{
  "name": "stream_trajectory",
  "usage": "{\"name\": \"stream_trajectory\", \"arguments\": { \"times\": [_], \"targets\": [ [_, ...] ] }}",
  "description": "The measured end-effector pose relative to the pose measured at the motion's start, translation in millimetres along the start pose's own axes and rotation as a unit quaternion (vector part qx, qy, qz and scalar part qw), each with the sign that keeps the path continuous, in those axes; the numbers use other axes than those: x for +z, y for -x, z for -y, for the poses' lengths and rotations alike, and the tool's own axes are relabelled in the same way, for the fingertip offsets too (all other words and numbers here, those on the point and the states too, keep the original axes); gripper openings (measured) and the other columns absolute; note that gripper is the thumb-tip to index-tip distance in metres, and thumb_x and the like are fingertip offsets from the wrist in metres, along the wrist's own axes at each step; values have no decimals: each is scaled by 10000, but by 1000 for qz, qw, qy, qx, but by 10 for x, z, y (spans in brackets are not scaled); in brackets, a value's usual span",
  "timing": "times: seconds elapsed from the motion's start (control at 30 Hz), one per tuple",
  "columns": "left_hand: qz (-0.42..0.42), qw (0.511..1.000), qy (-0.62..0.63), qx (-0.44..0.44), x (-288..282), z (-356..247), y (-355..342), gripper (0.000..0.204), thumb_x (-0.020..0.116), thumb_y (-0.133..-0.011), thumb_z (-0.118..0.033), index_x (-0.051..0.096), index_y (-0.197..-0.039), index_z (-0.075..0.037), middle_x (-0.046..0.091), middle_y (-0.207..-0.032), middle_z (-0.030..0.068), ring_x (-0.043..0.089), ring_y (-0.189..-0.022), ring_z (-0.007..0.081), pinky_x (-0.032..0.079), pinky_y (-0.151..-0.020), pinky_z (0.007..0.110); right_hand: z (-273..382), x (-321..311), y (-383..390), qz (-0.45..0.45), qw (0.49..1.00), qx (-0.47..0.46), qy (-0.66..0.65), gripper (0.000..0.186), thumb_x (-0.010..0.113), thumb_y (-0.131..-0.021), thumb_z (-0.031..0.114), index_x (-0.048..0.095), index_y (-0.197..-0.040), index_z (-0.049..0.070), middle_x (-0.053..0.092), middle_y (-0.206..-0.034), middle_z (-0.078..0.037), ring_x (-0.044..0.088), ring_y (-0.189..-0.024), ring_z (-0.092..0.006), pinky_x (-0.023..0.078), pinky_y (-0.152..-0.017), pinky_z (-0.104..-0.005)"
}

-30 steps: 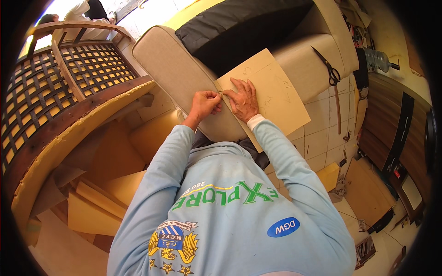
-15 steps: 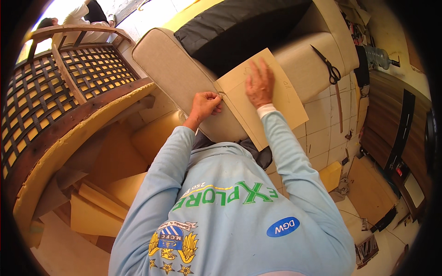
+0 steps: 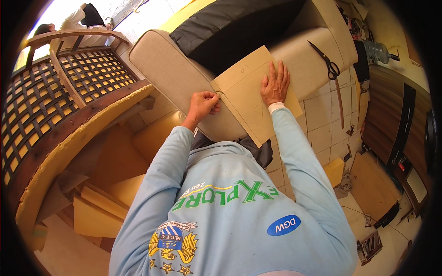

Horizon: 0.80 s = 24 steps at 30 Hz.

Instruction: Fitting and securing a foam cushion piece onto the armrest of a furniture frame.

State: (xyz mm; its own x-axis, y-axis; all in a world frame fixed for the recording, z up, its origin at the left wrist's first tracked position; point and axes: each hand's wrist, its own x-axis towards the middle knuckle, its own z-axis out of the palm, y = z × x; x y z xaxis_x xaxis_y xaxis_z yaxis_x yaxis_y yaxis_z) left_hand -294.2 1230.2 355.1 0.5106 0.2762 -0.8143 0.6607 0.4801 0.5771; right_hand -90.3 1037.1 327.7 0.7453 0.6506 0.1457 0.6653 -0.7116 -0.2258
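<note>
A cardboard sheet point(image 3: 248, 117) with pencil marks lies across a beige upholstered cushion point(image 3: 168, 69) and the seat beside it. My left hand point(image 3: 204, 105) is closed in a pinch at the sheet's left edge; what its fingertips hold is too small to make out. My right hand point(image 3: 275, 85) lies on the right part of the sheet, fingers outstretched. To the right, black scissors point(image 3: 329, 64) rest on the beige upholstery point(image 3: 294, 55), with a narrow wooden strip point(image 3: 340, 103) below them. Black fabric point(image 3: 193, 32) lies beyond the sheet.
At left stands a wooden frame point(image 3: 32, 165) with woven black straps and yellow foam, near yellow sheets point(image 3: 94, 211). A person point(image 3: 78, 25) in white is behind it. A water bottle point(image 3: 375, 53), dark boards point(image 3: 386, 115) and cardboard point(image 3: 373, 188) are at right, on or near tiles point(image 3: 317, 124).
My right hand has moved rightward over the sheet, away from my left hand, and now lies with fingers straighter. My left hand has stayed pinched at the edge.
</note>
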Motion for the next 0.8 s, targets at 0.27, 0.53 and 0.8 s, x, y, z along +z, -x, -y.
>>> {"name": "stream_trajectory", "arguments": {
  "times": [0.27,0.53,0.8],
  "targets": [
    [-4,1000,-5,2,9,1,1,233,672,-950,-224,696,-913,4,709,-738,77,678,-579,145,553,-504,274,14,-21,-15,16,1000,22,12,607,533,-937,262,388,-1513,135,309,-1575,-192,294,-1439,-403,207,-1206,-538],
    [15,1000,4,-5,3,9,-7,227,668,-952,-221,696,-909,1,710,-735,77,680,-579,144,556,-501,276,10,-13,-13,-3,1000,2,4,611,543,-932,260,392,-1512,144,314,-1574,-186,301,-1435,-402,218,-1203,-538],
    [2,1000,-12,-2,-2,7,-4,252,687,-952,-259,698,-946,-7,696,-746,61,671,-581,132,548,-512,259,11,-13,-12,-1,1000,4,2,602,535,-937,260,396,-1511,143,314,-1575,-186,301,-1434,-404,216,-1204,-536]
  ]
}}
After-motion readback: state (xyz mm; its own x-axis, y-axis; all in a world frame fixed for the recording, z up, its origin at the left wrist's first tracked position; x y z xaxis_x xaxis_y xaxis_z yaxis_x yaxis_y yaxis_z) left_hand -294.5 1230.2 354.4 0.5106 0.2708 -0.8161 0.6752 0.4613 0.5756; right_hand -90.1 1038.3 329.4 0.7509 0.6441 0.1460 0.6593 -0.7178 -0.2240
